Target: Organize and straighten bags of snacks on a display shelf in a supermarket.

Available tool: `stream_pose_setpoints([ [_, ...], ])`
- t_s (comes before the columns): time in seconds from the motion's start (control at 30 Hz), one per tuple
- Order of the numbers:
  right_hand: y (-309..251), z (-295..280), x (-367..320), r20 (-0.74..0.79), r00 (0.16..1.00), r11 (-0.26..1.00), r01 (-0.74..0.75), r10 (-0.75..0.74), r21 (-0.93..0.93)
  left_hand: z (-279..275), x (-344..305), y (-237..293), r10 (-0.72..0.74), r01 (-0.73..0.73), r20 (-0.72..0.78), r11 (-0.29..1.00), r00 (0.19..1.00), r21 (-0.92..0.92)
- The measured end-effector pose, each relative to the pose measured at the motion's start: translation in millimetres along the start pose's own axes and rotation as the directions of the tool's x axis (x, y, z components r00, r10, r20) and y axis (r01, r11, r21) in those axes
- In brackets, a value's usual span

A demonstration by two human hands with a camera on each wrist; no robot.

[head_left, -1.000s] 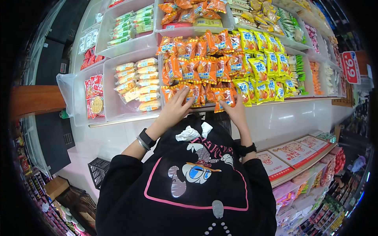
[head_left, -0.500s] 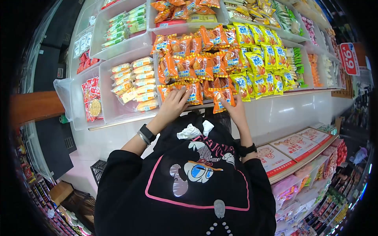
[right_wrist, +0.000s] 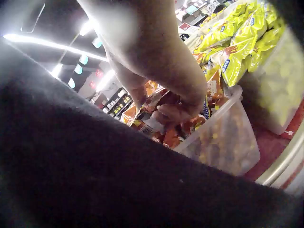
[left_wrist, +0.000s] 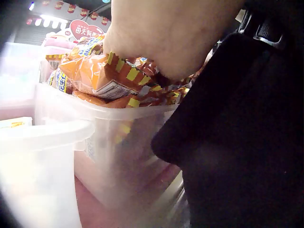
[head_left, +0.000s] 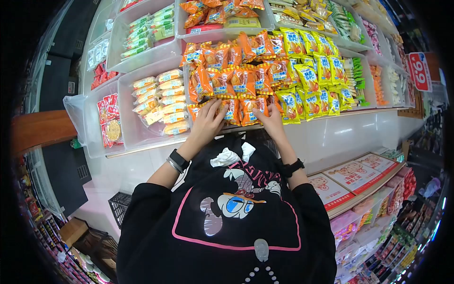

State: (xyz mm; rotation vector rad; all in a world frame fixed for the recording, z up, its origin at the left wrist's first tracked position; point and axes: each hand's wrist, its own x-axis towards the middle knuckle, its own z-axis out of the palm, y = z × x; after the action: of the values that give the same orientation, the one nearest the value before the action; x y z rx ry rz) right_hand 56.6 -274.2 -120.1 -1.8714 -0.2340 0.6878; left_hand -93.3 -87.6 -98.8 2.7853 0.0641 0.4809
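Orange snack packets (head_left: pixel 220 83) with yellow striped ends lie heaped in a clear plastic bin, whose front wall (left_wrist: pixel 114 123) shows in the left wrist view. My left hand (head_left: pixel 206 124) rests on the front row of packets, fingers spread over them. Just to its right, my right hand (head_left: pixel 275 127) pinches one orange snack packet (head_left: pixel 251 111) between thumb and fingers, at the front of the heap. In the right wrist view, the right hand's fingers (right_wrist: pixel 178 111) reach down among the packets behind the bin rim, partly hidden.
Yellow snack packets (head_left: pixel 309 78) are piled right of the orange heap. Left of it stands a bin of pale wrapped snacks (head_left: pixel 175 106). A red price sign (head_left: pixel 420 72) rises at the far right. Behind on the right is another display shelf (head_left: pixel 354 177).
The right hand has moved the held orange packet up and left, from the bin's front edge onto the front row. The left hand has stayed on the packets, shifting only slightly.
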Motion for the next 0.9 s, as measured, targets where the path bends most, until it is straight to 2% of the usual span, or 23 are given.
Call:
stream_pose_setpoints([
  [0.13, -16, -8, -6, -0.057, 0.997, 0.987, 0.045, -0.055, -0.157, 3, 0, 0, -0.004, 0.004, 0.008, 1.0, 1.0, 0.011],
  [0.23, -14, -11, -6, -0.02, 0.995, 0.975, 0.092, -0.098, -0.201, 6, -1, -3, 0.005, -0.005, 0.013, 1.0, 1.0, 0.012],
  [0.3, -17, -13, -7, 0.047, 0.996, 0.934, 0.088, -0.077, -0.346, 6, 0, -4, 0.01, -0.01, 0.013, 1.0, 1.0, 0.009],
  [0.33, -17, -12, -8, 0.047, 0.996, 0.934, 0.089, -0.077, -0.346, 5, 0, -3, 0.011, -0.011, 0.02, 1.0, 1.0, 0.008],
  [0.4, -17, -10, -9, 0.148, 0.978, 0.987, -0.138, 0.15, -0.087, 5, 0, -4, 0.012, -0.013, 0.026, 1.0, 1.0, 0.008],
  [0.43, -13, -9, -7, 0.147, 0.978, 0.987, -0.138, 0.15, -0.087, 6, 0, -4, 0.017, -0.017, 0.026, 1.0, 1.0, 0.023],
  [0.5, -4, -5, -2, 0.059, 0.998, 0.978, 0.041, -0.03, -0.207, 7, -1, -5, 0.024, -0.025, 0.026, 0.999, 0.999, 0.038],
  [0.6, -2, 0, 4, 0.017, 0.997, 0.981, 0.072, -0.07, -0.181, 6, -1, -6, 0.037, -0.039, 0.032, 0.998, 0.999, 0.051],
  [0.73, 2, 9, 15, -0.022, 0.996, 0.981, 0.08, -0.085, -0.175, 7, -1, -7, 0.026, -0.026, 0.032, 1.0, 0.999, 0.001],
  [0.8, -3, 15, 18, 0.021, 1.0, 0.998, -0.002, 0.004, -0.07, 7, -1, -7, 0.018, -0.018, 0.035, 1.0, 0.999, -0.01],
  [0.83, -10, 14, 16, 0.019, 1.0, 0.998, -0.002, 0.003, -0.068, 4, 0, -8, 0.057, -0.06, 0.053, 0.997, 0.997, 0.043],
  [0.9, -23, 10, 11, 0.072, 0.997, 0.97, 0.015, 0.003, -0.243, 1, 1, -6, 0.101, -0.108, 0.077, 0.99, 0.992, 0.094],
])
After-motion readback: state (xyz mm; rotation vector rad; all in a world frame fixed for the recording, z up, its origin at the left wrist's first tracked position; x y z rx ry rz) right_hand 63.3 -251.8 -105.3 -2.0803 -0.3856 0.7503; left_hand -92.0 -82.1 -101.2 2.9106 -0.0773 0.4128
